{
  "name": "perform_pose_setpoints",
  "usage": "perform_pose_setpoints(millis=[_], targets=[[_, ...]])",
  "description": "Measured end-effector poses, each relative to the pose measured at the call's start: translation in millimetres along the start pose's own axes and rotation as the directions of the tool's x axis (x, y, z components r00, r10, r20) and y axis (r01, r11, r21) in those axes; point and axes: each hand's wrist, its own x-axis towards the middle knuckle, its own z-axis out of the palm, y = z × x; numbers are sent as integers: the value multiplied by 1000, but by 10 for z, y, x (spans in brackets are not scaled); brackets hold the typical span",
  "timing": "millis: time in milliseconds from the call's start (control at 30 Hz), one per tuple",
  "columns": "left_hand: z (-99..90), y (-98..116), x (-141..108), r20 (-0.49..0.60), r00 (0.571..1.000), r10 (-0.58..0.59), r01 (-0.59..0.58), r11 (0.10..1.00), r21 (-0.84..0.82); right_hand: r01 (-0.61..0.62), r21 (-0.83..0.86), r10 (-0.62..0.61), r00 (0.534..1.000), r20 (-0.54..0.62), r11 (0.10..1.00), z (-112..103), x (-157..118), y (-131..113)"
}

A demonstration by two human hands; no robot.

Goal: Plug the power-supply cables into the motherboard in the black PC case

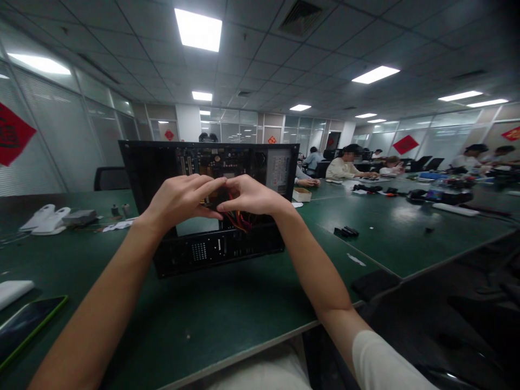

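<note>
A black computer case (219, 250) stands on the green table in front of me with its open side facing me. Inside it I see a motherboard (217, 158) and a power supply (279, 169) at the upper right. My left hand (182, 196) and my right hand (249, 196) meet at the middle of the case, fingers curled toward each other. A bundle of red, yellow and black cables (239, 221) hangs below my right hand, which is closed around part of it. My left fingers are bent round something dark that my hands mostly hide.
On the left lie a phone with a green edge (30, 327), a white object (14, 292) and a grey box (80, 218). To the right are black parts (346, 232) and a small cardboard box (301, 195). Other people sit farther back at the right.
</note>
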Motion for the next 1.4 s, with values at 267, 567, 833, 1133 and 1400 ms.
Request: perform_pose_setpoints(millis=[267, 567, 833, 1133, 1400], targets=[[8, 16, 7, -25, 999, -23, 23, 1000, 2, 52, 37, -52, 999, -16, 998, -31, -15, -13], [-64, 67, 58, -9, 993, -115, 112, 980, -165, 72, 78, -75, 997, 33, 994, -108, -51, 38], [-5, 112, 77, 144, 981, -127, 168, 932, -322, 61, -56, -55, 994, 96, 997, -141, -82, 119], [-60, 130, 100, 196, 973, -123, 192, 904, -383, 33, -10, -31, 990, 135, 999, -143, -76, 98], [-48, 132, 85, 200, 968, -148, 214, 907, -364, 103, -5, -102, 987, 124, 995, -116, -57, 169]])
